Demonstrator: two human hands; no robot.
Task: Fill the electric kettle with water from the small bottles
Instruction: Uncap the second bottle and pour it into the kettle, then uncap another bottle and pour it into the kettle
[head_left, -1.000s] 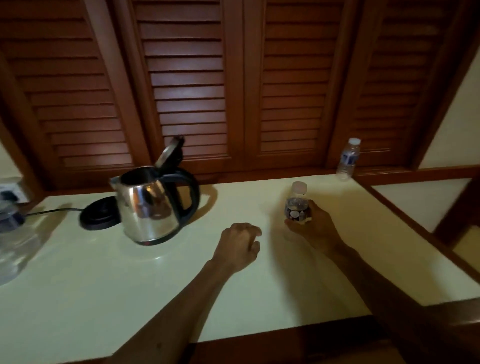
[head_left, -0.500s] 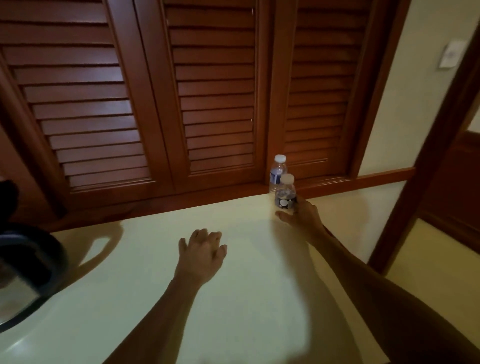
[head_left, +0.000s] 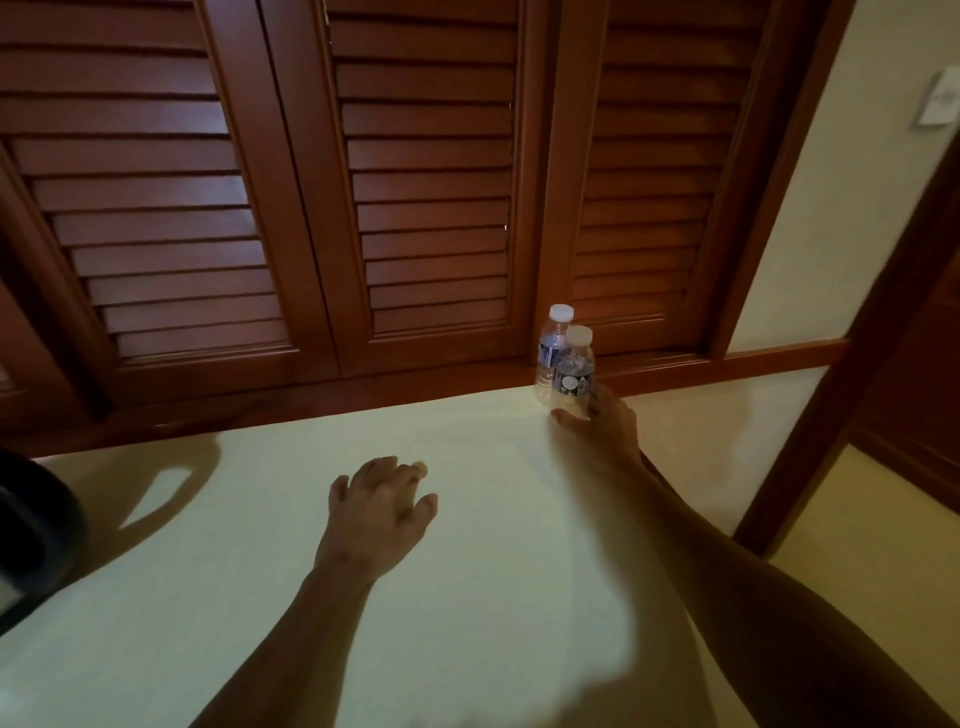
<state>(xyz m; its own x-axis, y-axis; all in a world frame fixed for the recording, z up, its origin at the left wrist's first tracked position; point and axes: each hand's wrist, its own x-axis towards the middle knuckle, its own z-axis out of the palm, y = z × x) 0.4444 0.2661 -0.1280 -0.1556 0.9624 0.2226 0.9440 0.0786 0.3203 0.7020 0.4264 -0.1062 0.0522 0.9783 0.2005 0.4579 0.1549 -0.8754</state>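
Two small capped water bottles stand at the back of the pale counter (head_left: 467, 597). My right hand (head_left: 602, 426) is wrapped around the base of the nearer bottle (head_left: 573, 371), which has a dark label. The second bottle (head_left: 549, 348), with a blue label, stands upright just behind and to the left of it, close to or touching it. My left hand (head_left: 382, 512) rests palm down on the counter with fingers spread, holding nothing. Only a dark edge of the kettle (head_left: 36, 535) shows at the far left; its body is cut off by the frame.
Dark wooden louvred doors (head_left: 426, 208) rise directly behind the counter. The counter's right edge runs past my right forearm, with a wooden door frame (head_left: 852, 374) and a cream wall with a switch plate (head_left: 940, 98) beyond.
The view has swung right, so the kettle has slid almost out of frame. My right hand has carried the dark-label bottle back beside the second bottle. My left hand has opened flat.
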